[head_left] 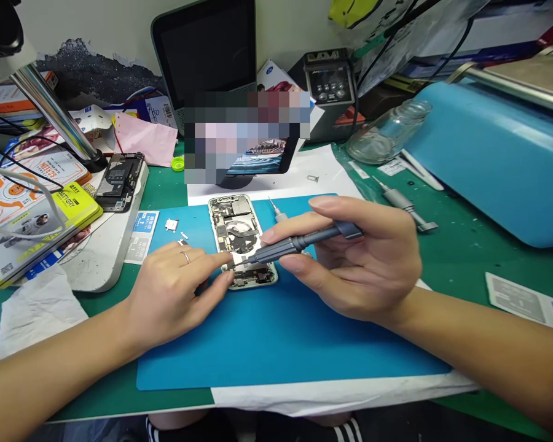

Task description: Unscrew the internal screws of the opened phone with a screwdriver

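An opened smartphone [223, 227] lies on a blue mat [239, 344], its inner boards, brackets and a round black coil area showing. With index finger and thumb, my left hand [168, 288] grips the phone's lower left edge. My right hand [373, 264] holds a dark grey precision screwdriver [299, 242] between thumb and fingers, its back end against the index finger. The driver slants down to the left, its tip at the phone's lower part beside my left fingertip. Whether the tip sits in a screw is too small to tell. Partly behind my right fingers lies a second screwdriver [276, 210].
Small metal parts [171, 224] lie on the mat's left. A third screwdriver [405, 205], tweezers [421, 169] and a glass jar [387, 132] are at the right. Another opened phone [120, 181] rests on a white stand beside boxes [69, 212]. A propped phone [262, 153] stands behind.
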`<state>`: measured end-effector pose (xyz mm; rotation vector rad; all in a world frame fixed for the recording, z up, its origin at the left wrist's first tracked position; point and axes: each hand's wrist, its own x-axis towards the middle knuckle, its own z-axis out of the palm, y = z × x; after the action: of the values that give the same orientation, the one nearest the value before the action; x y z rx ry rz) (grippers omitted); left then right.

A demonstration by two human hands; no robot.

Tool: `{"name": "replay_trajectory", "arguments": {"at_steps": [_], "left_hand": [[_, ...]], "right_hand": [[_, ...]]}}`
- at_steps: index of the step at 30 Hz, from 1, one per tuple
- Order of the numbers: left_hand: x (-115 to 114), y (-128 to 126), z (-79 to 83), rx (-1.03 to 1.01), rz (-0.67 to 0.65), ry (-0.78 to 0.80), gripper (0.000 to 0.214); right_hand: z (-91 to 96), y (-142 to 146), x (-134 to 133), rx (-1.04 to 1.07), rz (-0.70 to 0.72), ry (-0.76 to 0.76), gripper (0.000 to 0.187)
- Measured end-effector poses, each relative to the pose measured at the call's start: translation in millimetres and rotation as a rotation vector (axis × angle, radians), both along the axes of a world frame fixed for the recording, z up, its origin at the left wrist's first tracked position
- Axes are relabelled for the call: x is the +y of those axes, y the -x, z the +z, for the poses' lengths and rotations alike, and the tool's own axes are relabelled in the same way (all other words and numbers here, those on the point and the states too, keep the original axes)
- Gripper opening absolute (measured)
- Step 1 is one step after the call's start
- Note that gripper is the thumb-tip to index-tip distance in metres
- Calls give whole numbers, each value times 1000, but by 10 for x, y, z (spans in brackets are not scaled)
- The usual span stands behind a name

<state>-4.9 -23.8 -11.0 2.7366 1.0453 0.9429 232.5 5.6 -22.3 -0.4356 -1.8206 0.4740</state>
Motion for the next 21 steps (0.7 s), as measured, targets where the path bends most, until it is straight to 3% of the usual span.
{"name": "replay_trajectory", "arguments": {"at_steps": [13, 21], "left_hand": [[-31, -13, 77, -45, 18, 1, 13], [-116, -29, 65, 184, -260, -173, 19]], "right_hand": [[0, 15, 20, 23, -8, 9, 65], [-56, 21, 78, 87, -39, 58, 63]]}}
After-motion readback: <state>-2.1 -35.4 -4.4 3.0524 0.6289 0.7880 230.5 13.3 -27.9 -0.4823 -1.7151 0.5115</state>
